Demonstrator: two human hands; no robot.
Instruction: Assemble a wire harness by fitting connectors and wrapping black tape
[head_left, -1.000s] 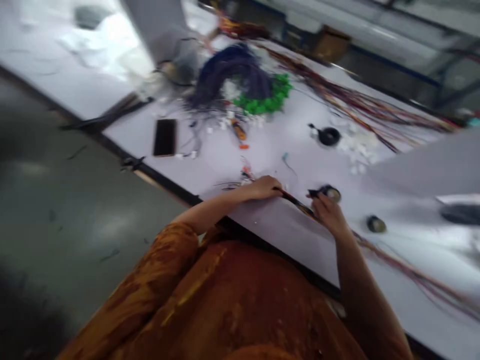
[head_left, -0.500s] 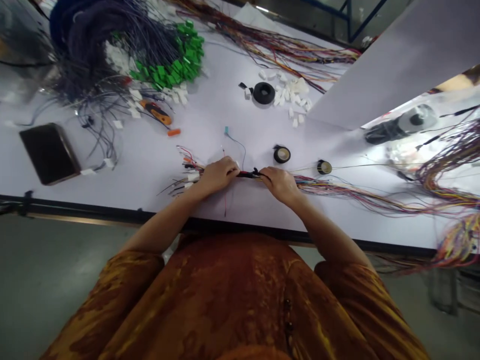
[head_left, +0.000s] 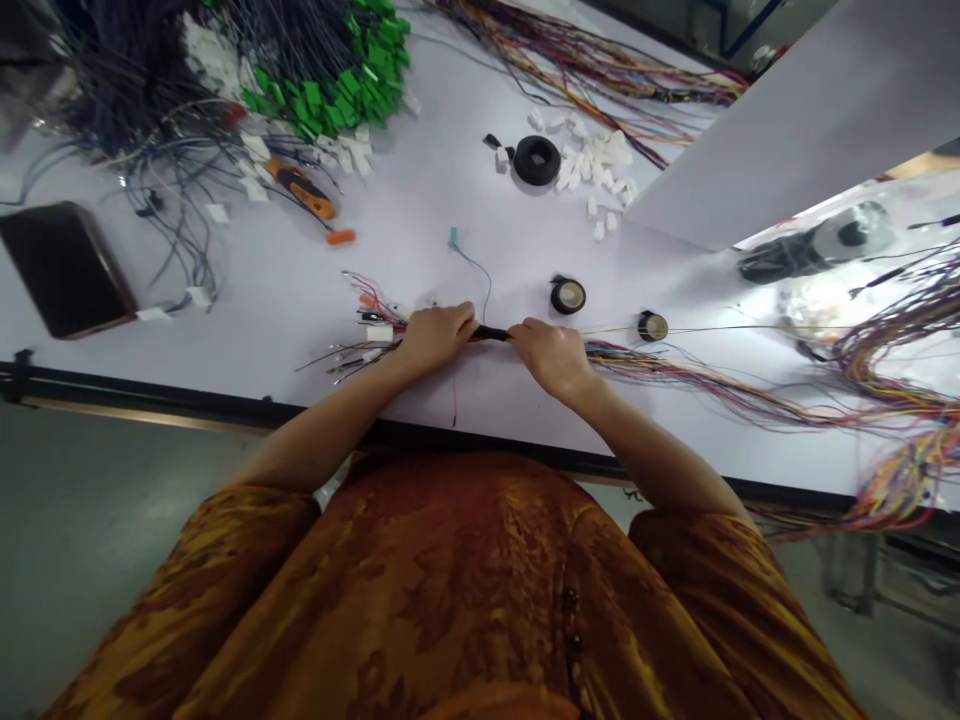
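At the white work table (head_left: pixel 420 240), we hold a multicoloured wire harness (head_left: pixel 697 372) straight across us, near the table's front edge. Our left hand (head_left: pixel 437 338) and right hand (head_left: pixel 551 357) curl closed around it, either side of the black-wrapped section (head_left: pixel 491 333), which we do best to keep taut between them.

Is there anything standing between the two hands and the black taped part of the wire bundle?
Nothing visible stands in the way. The left hand and the right hand both touch the black taped part of the wire bundle, which shows in the short gap between them.
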